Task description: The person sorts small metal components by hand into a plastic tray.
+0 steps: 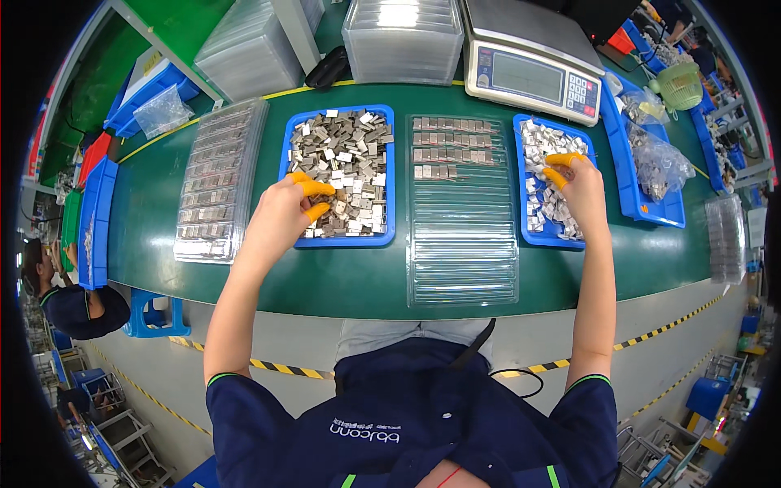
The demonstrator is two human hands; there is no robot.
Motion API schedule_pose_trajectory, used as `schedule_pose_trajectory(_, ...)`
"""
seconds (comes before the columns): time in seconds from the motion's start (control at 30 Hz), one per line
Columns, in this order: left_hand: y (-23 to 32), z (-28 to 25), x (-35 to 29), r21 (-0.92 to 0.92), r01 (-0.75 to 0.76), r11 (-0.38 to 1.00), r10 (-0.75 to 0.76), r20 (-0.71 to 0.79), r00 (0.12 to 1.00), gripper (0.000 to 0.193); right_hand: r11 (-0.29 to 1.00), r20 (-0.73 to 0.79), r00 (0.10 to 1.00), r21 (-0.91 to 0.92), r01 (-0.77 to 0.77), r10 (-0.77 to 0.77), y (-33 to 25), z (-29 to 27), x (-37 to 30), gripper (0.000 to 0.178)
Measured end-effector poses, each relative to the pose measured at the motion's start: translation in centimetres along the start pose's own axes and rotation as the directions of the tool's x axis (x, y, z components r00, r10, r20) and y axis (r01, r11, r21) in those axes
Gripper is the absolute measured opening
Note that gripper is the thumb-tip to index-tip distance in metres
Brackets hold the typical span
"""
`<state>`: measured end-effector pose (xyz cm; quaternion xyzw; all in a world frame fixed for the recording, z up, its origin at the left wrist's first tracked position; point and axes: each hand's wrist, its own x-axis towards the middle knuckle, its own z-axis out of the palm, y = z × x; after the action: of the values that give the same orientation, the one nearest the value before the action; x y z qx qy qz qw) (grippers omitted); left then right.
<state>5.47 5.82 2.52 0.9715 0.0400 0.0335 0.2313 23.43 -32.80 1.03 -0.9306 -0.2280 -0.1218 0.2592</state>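
The left hand was over the left tray, with its thumb and finger, in yellow covers, a little spread among the metal pieces; the right hand was at the right tray, its fingertips close together at the white pieces, and whether they pinched one I could not tell. Between these two blue trays lay the clear tray, with three rows of parts in its far end, the third row shorter; the scale stood behind.
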Motion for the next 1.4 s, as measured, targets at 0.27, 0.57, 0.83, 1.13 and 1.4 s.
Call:
schedule_pose_trajectory(0.27,1.1,-0.2,3.0,-0.283,0.113,0.953,-0.163,-0.159,0.974,0.021,0.979,-0.087,0.975,0.031,-0.203,0.205,1.6,-1.0,0.0,0.020)
schedule_pose_trajectory(0.57,-0.5,-0.4,3.0,-0.545,0.099,0.832,-0.209,-0.142,0.968,0.021,0.976,0.032,0.981,-0.110,-0.189,0.193,2.4,-1.4,-0.4,0.015)
schedule_pose_trajectory(0.83,2.3,-0.8,2.8,-0.908,0.229,0.352,-0.285,0.129,0.950,0.034,0.963,-0.284,0.920,0.102,-0.250,0.269,4.2,-2.4,-0.5,0.020)
schedule_pose_trajectory(1.13,5.3,2.6,3.4,-0.959,0.279,0.047,-0.090,0.274,0.957,0.032,0.491,0.012,0.879,0.826,-0.278,0.476,0.2,-2.7,-0.2,0.021)
schedule_pose_trajectory(1.4,7.8,3.9,4.5,-0.905,0.392,0.168,-0.121,0.375,0.919,0.030,0.572,-0.046,0.902,0.787,-0.233,0.430,2.6,-1.5,-1.2,0.013)
